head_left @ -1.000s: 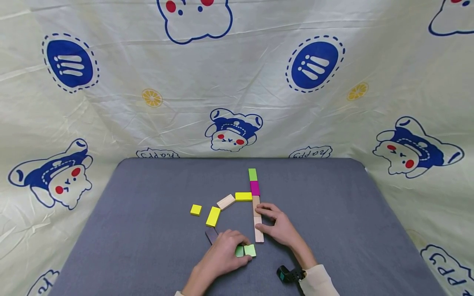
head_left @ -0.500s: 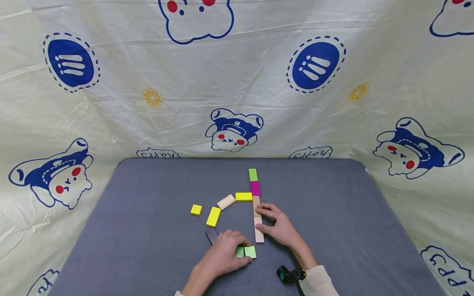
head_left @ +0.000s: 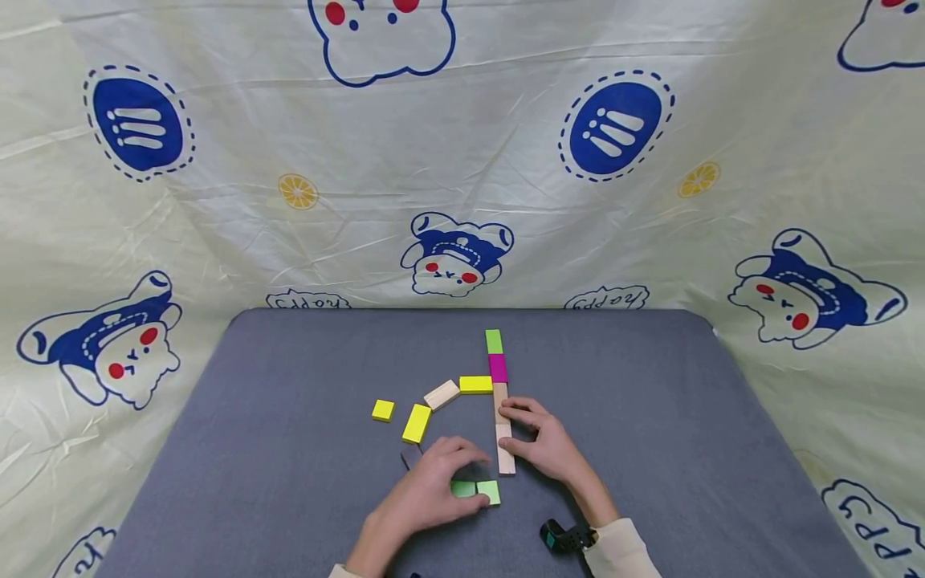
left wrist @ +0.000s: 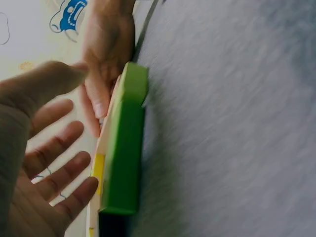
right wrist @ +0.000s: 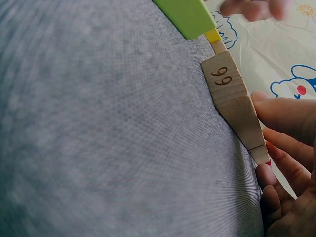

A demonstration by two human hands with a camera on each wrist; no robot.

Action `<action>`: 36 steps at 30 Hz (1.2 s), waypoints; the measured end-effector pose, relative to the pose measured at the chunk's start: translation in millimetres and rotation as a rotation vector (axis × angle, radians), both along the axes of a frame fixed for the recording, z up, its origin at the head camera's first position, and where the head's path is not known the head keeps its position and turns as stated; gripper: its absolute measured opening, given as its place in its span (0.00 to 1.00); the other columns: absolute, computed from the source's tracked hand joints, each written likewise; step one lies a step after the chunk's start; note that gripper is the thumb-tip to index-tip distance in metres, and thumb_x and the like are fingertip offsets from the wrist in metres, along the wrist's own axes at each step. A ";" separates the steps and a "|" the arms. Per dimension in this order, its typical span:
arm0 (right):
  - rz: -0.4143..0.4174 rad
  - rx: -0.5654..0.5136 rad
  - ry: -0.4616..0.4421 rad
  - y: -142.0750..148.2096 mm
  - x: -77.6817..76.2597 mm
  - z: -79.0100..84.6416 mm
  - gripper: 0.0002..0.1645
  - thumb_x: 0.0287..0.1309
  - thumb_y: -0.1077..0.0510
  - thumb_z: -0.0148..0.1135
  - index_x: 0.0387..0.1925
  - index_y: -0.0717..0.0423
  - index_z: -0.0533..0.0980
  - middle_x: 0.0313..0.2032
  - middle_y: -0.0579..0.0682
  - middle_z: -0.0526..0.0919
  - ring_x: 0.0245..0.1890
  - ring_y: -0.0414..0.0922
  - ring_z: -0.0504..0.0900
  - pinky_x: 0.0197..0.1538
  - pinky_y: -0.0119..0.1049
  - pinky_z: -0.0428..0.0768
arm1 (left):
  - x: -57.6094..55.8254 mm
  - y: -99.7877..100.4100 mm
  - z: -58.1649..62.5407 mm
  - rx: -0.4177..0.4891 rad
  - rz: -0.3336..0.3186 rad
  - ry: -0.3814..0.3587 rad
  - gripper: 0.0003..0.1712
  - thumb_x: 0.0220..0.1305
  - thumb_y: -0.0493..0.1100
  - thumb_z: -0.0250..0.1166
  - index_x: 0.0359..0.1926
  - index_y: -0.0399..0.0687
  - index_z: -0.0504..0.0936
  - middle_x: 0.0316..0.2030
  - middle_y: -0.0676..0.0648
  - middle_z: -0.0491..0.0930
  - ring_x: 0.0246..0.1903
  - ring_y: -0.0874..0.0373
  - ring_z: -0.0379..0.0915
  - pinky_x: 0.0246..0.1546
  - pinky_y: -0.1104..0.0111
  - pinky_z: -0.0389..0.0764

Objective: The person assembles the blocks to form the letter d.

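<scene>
My left hand [head_left: 433,486] hovers over two green blocks in the head view, a darker one [head_left: 463,488] and a light one [head_left: 489,493]. In the left wrist view, its fingers are spread and apart from the blocks. A dark block [head_left: 410,456] is partly hidden behind that hand. On the right, my right hand [head_left: 545,441] touches two plain wooden blocks, the farther one [head_left: 501,401] and the nearer one [head_left: 505,457], which lie end to end. Its thumb and fingertips rest along their right side. The nearer block carries a printed number [right wrist: 222,76].
Beyond the plain blocks, a magenta block [head_left: 498,368] and a green block [head_left: 494,341] continue the line. A yellow block [head_left: 475,384], a plain block [head_left: 442,394] and another yellow block [head_left: 416,423] curve leftward. A yellow square block [head_left: 383,410] lies apart on the grey table [head_left: 289,482].
My left hand has let go of the green blocks, its fingers rising and spreading away from the thumb. The right hand and the blocks look unmoved.
</scene>
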State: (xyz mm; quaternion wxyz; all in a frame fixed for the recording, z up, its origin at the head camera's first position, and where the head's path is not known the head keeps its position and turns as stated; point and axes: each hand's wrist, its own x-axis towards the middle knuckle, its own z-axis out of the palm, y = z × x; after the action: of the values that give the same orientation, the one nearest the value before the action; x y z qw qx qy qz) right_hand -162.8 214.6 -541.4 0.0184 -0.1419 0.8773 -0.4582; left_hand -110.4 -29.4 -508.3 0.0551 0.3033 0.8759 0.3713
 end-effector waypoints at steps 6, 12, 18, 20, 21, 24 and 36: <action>-0.008 0.008 -0.016 -0.1 -0.2 -0.2 0.29 0.56 0.58 0.76 0.60 0.57 0.82 0.64 0.51 0.78 0.67 0.55 0.74 0.59 0.50 0.74 | -7.7 -13.2 10.2 0.060 0.059 0.031 0.30 0.58 0.48 0.78 0.62 0.56 0.82 0.58 0.53 0.79 0.58 0.59 0.72 0.61 0.60 0.77; -0.010 0.001 -0.023 0.3 0.6 1.2 0.29 0.56 0.58 0.76 0.60 0.58 0.82 0.64 0.52 0.78 0.67 0.56 0.73 0.62 0.55 0.74 | -18.7 -30.7 14.9 0.129 0.174 0.093 0.35 0.55 0.47 0.80 0.64 0.60 0.80 0.60 0.50 0.79 0.61 0.57 0.70 0.61 0.54 0.77; -0.005 -0.004 -0.032 0.5 0.5 0.6 0.30 0.57 0.58 0.76 0.61 0.58 0.81 0.65 0.52 0.78 0.69 0.56 0.72 0.66 0.59 0.72 | -28.4 -47.6 13.2 0.164 0.279 0.144 0.36 0.53 0.44 0.81 0.64 0.55 0.80 0.59 0.45 0.80 0.63 0.50 0.70 0.63 0.47 0.75; -0.002 -0.007 -0.030 0.6 0.3 0.0 0.30 0.57 0.58 0.76 0.61 0.58 0.81 0.65 0.52 0.78 0.69 0.56 0.72 0.67 0.60 0.71 | -32.0 -53.8 12.0 0.173 0.301 0.153 0.36 0.52 0.42 0.81 0.64 0.53 0.81 0.59 0.44 0.80 0.62 0.47 0.70 0.63 0.44 0.74; 0.001 -0.007 -0.028 0.6 0.1 -0.3 0.30 0.57 0.58 0.76 0.61 0.58 0.81 0.65 0.51 0.78 0.69 0.56 0.72 0.67 0.60 0.71 | -33.8 -57.0 10.9 0.171 0.314 0.156 0.36 0.52 0.42 0.81 0.64 0.53 0.81 0.59 0.43 0.80 0.62 0.46 0.70 0.62 0.44 0.74; 0.006 -0.004 -0.024 0.7 -0.3 -1.3 0.30 0.57 0.57 0.76 0.61 0.58 0.81 0.65 0.51 0.78 0.69 0.56 0.72 0.68 0.60 0.70 | -38.6 -67.6 6.6 0.153 0.356 0.171 0.36 0.52 0.41 0.81 0.64 0.52 0.80 0.60 0.42 0.80 0.62 0.45 0.70 0.61 0.43 0.74; 0.010 -0.006 -0.027 1.4 -0.3 0.7 0.30 0.57 0.57 0.76 0.61 0.58 0.81 0.65 0.52 0.77 0.69 0.56 0.72 0.70 0.60 0.68 | -50.8 -97.1 -3.8 0.095 0.427 0.062 0.47 0.55 0.44 0.79 0.74 0.48 0.68 0.68 0.35 0.71 0.64 0.38 0.68 0.64 0.40 0.71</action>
State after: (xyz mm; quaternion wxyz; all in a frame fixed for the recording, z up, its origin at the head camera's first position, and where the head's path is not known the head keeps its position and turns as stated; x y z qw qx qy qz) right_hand -163.1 216.0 -540.8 0.0324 -0.1402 0.8747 -0.4628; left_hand -161.2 -126.5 -512.1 -0.0662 0.1245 0.9031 0.4057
